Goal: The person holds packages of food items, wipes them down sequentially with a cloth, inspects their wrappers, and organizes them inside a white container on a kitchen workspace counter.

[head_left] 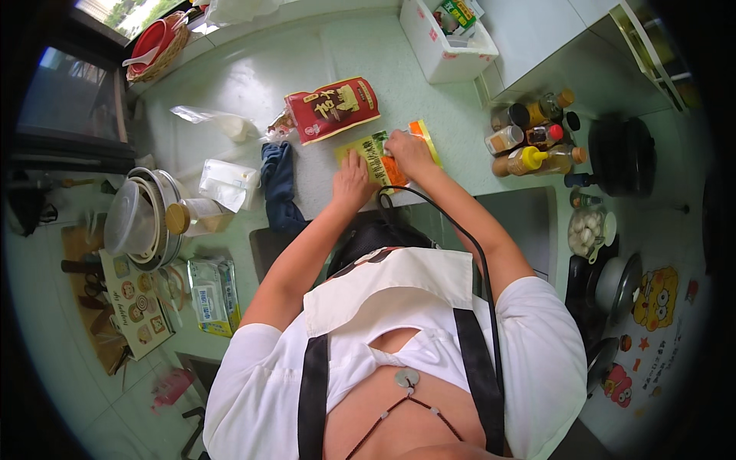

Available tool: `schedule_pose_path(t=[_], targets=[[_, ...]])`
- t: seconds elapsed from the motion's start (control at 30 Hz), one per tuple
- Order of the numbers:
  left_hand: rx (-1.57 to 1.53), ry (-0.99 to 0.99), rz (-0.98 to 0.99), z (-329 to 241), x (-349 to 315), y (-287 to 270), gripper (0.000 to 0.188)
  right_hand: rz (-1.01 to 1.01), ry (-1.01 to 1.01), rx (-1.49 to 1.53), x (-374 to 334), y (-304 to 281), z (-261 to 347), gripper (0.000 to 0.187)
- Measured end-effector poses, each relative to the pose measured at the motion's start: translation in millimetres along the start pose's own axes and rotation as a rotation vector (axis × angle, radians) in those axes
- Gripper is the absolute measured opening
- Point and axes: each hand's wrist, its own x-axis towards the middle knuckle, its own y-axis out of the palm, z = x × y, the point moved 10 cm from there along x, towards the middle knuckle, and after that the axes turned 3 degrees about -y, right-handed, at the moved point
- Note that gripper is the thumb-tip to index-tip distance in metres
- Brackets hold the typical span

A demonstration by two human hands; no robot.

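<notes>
A flat yellow and green packet (373, 159) with an orange end lies on the counter in front of me. My left hand (354, 182) rests on its left part, fingers stretched over the surface. At the packet's upper right side, my right hand (412, 156) is closed, its fingers pinching the packet near the orange part. Just beyond, a red pouch (333, 110) with gold markings lies on its side, its left end clear and crumpled. A folded dark blue cloth (280, 186) hangs over the counter's near edge, left of my left hand.
To the left are a clear plastic bag (218, 123), a white tissue pack (229, 184), a wooden-lidded jar (195, 218) and stacked bowls (153, 215). Several seasoning bottles (537, 138) stand at right. A white box (445, 46) sits at the back. A black cord (475, 244) crosses my right forearm.
</notes>
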Motion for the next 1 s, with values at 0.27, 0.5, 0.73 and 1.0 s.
schedule_pose_path(t=[0.27,0.5,0.73,1.0], targets=[[0.159,-0.122,0.255,1,13,29,0.093,0.269,0.175,0.07,45,12,-74,0.015],[0.182,-0.109,0.26,-2,13,25,0.091,0.271,0.321,0.289,19,-6,-142,0.021],[0.18,-0.103,0.258,-2,13,21,0.089,0.127,0.046,0.242,-16,-26,-66,0.022],[0.178,-0.092,0.181,-2,12,17,0.085,0.075,0.033,0.339,-120,-1,-60,0.024]])
